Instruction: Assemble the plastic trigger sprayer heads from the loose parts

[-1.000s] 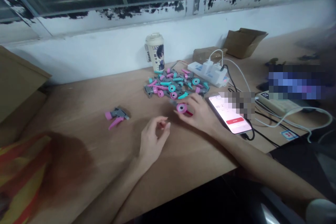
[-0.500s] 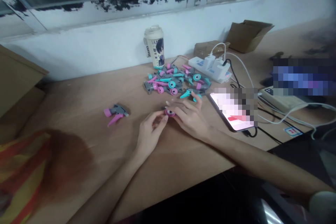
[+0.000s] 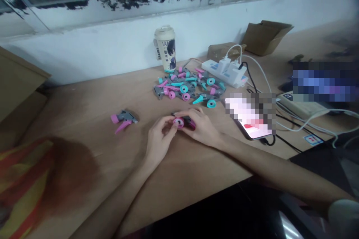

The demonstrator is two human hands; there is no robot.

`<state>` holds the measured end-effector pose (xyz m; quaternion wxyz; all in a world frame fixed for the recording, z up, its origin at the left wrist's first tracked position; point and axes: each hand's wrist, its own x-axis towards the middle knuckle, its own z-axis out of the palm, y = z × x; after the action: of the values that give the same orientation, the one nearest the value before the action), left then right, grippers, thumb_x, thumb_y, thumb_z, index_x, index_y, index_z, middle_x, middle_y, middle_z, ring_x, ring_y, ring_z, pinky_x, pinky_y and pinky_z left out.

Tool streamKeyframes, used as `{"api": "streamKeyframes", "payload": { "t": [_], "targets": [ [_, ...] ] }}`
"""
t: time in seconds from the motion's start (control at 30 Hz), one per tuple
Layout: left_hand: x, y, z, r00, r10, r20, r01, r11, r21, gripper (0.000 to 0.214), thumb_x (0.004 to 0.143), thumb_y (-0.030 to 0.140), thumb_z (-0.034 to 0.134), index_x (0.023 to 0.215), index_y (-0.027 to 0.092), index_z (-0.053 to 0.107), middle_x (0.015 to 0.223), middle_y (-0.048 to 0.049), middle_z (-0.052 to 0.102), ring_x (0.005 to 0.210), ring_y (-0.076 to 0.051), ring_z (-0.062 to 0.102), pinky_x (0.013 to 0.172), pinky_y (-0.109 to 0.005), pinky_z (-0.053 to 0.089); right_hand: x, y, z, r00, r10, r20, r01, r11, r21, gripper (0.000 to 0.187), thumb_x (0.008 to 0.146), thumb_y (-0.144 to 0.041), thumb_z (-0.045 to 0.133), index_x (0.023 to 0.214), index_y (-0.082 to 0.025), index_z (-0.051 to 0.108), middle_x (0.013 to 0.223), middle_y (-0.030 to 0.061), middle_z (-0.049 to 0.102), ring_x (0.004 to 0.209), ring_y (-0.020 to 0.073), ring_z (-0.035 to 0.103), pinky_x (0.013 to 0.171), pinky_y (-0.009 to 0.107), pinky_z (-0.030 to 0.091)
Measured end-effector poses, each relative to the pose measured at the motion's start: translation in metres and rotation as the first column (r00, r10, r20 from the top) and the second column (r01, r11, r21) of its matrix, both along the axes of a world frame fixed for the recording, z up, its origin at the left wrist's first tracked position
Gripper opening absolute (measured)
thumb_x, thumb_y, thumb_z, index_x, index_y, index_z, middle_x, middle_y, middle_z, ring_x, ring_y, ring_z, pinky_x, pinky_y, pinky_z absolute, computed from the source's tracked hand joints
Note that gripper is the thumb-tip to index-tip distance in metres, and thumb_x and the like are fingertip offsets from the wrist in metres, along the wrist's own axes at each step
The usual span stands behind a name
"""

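Between my two hands is a pink and grey trigger spray head (image 3: 178, 122), its round pink collar facing me. My left hand (image 3: 160, 139) pinches the collar from the left with thumb and fingers. From the right, my right hand (image 3: 202, 127) is closed around the grey body, and the pink trigger shows under its fingers. Another pink and grey spray head (image 3: 125, 118) lies on the table to the left. Beyond my hands is a pile of spray heads (image 3: 183, 89) in grey with pink or teal collars and triggers.
A lidded coffee cup (image 3: 166, 48) stands behind the pile by the wall. A white power strip (image 3: 224, 73) with plugs and cables lies to its right, near a lit phone (image 3: 252, 121). Cardboard boxes (image 3: 265, 37) sit at the back; a red-yellow bag (image 3: 25, 183) is at the left.
My right hand's fingers have drawn in around the spray head, uncovering more of its pink trigger. The collar has shifted slightly left and down. The pile has not visibly moved.
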<state>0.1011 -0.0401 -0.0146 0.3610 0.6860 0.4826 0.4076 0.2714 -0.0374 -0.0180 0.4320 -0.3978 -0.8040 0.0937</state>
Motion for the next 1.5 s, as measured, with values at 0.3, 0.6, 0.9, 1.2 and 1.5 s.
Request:
{"api": "streamKeyframes", "payload": {
  "t": [0.3,0.6,0.9,1.2,1.5],
  "targets": [
    [0.0,0.007,-0.008,0.997,0.016,-0.072,-0.014,0.999,0.037,0.024,0.078,0.036,0.061,0.095,0.02,0.06,0.085,-0.0037,0.067,0.077,-0.017,0.064,0.07,-0.029,0.052,-0.008,0.0,-0.004,0.996,0.037,-0.087,-0.042,0.998,-0.057,0.021,0.079,-0.012,0.057,0.097,-0.022,0.057,0.095,0.0033,0.064,0.094,0.0181,0.056,0.083,0.034,0.044],
    [-0.001,0.013,-0.012,0.998,-0.06,-0.011,0.06,0.997,-0.044,0.024,0.079,0.035,0.059,0.097,0.02,0.057,0.089,-0.0032,0.066,0.081,-0.016,0.064,0.063,-0.024,0.05,-0.013,-0.006,-0.01,0.993,-0.035,-0.109,0.032,0.999,-0.025,0.01,0.081,-0.013,0.059,0.088,-0.02,0.059,0.089,0.0036,0.063,0.087,0.0175,0.055,0.077,0.032,0.046],
    [0.0,0.013,-0.013,0.998,-0.035,-0.061,0.036,0.999,0.024,0.019,0.077,0.025,0.055,0.095,0.021,0.055,0.093,-0.0032,0.064,0.086,-0.017,0.062,0.079,-0.03,0.049,-0.02,-0.006,-0.015,0.997,-0.064,-0.037,0.064,0.998,-0.006,0.013,0.079,-0.008,0.056,0.087,-0.017,0.06,0.09,0.0071,0.064,0.087,0.0201,0.055,0.077,0.037,0.047],
    [-0.001,0.01,-0.004,0.991,0.073,-0.11,-0.071,0.997,0.022,0.021,0.073,0.025,0.058,0.093,0.019,0.058,0.087,-0.003,0.067,0.081,-0.018,0.064,0.074,-0.03,0.049,-0.011,-0.009,0.003,0.986,0.097,-0.139,-0.113,0.987,-0.118,0.029,0.075,-0.017,0.06,0.104,-0.021,0.059,0.104,0.0058,0.063,0.098,0.0177,0.057,0.088,0.036,0.044],
    [-0.001,0.006,-0.006,0.992,-0.01,-0.127,0.017,0.998,0.055,0.021,0.076,0.023,0.056,0.096,0.02,0.053,0.092,-0.0034,0.064,0.08,-0.016,0.063,0.07,-0.027,0.049,0.015,0.002,0.014,0.99,0.127,0.054,-0.121,0.987,-0.108,0.04,0.073,-0.016,0.056,0.111,-0.027,0.06,0.128,0.0043,0.054,0.116,0.0234,0.048,0.097,0.046,0.033]
  ]
}}
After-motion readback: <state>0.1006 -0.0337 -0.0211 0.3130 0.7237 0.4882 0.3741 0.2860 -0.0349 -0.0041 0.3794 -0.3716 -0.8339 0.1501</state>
